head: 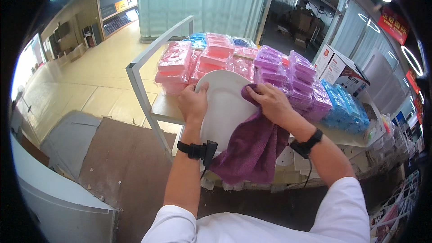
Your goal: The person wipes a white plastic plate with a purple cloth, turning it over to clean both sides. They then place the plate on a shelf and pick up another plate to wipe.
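A white oval panel, smooth and slightly curved, is held up in front of me. My left hand grips its upper left edge, the thumb lying on the near face. At the upper right edge, my right hand pinches a bunched purple cloth against the panel. The cloth hangs down over the panel's lower right part. The fingers behind the panel are hidden. Each wrist wears a black strap with a small device and a cable.
Behind the panel, a shelf with a white metal frame bears plastic-wrapped pink packs, purple packs and blue packs. A printed cardboard box stands at the right. A pale cabinet is at lower left.
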`<control>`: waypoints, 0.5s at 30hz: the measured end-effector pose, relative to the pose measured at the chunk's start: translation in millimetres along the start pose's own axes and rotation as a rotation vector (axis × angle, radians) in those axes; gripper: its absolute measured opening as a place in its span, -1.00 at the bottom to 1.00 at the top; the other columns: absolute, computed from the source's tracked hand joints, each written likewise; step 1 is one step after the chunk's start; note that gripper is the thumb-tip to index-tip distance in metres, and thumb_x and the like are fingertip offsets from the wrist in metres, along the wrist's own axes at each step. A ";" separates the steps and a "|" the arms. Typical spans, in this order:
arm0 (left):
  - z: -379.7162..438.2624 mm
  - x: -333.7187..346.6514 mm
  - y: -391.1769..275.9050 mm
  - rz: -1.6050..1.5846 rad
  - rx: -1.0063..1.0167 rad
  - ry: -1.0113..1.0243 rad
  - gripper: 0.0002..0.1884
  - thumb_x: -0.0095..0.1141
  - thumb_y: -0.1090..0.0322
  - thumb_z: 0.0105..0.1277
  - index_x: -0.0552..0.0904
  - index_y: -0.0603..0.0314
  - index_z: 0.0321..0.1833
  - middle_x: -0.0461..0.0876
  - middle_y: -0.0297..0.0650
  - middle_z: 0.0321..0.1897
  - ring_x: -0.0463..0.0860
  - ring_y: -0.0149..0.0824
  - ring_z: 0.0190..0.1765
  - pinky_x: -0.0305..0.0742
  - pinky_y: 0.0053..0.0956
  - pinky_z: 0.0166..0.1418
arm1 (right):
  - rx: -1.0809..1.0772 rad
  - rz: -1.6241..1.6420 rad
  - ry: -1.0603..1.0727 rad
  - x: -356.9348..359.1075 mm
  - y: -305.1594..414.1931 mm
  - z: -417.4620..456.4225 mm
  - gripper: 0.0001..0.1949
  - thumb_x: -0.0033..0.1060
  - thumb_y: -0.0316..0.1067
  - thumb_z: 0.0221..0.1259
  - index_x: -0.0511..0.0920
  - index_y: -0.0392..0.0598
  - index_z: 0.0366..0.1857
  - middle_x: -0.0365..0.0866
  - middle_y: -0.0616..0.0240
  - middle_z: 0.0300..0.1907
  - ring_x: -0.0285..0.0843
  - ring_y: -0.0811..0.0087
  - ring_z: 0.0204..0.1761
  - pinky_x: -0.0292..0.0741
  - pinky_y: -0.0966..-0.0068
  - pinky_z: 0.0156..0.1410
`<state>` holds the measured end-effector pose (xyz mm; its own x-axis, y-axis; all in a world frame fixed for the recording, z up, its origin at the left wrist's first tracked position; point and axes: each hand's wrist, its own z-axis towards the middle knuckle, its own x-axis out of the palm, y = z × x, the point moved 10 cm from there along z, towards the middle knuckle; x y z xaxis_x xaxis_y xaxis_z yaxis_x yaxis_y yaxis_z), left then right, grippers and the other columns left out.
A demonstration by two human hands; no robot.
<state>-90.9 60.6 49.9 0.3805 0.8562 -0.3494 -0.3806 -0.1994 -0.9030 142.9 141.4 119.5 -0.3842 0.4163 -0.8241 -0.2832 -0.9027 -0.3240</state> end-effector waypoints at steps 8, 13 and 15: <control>0.4 8.7 -2.2 0.010 0.033 -0.007 -0.54 0.39 -0.08 0.37 0.84 0.24 -0.03 0.85 0.09 -0.18 0.82 0.16 -0.06 0.64 0.01 0.10 | 0.062 0.005 0.034 11.5 -3.5 8.0 -0.47 0.11 -0.42 0.26 0.59 -0.19 0.36 0.57 0.09 0.01 0.62 0.08 0.06 0.62 0.24 0.15; 1.6 -2.7 -1.7 0.015 0.066 -0.044 -0.54 0.40 -0.08 0.36 0.85 0.24 -0.04 0.85 0.09 -0.21 0.82 0.15 -0.08 0.64 -0.01 0.07 | 0.166 0.165 0.212 14.1 0.4 15.0 -0.34 0.26 -0.10 0.30 0.52 -0.28 0.44 0.55 0.02 0.10 0.58 0.10 0.19 0.55 0.28 0.32; 1.7 -2.3 -0.2 0.001 0.058 -0.046 -0.55 0.40 -0.08 0.37 0.85 0.24 -0.05 0.85 0.08 -0.22 0.82 0.14 -0.10 0.64 -0.01 0.06 | 0.253 0.191 0.272 12.9 1.8 13.8 -0.25 0.32 0.05 0.30 0.49 -0.27 0.47 0.52 0.01 0.13 0.54 0.09 0.23 0.50 0.28 0.40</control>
<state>-93.1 59.4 51.3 0.3419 0.8771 -0.3373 -0.4294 -0.1734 -0.8863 125.4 146.6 114.7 -0.2138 0.1696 -0.9620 -0.4490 -0.8917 -0.0574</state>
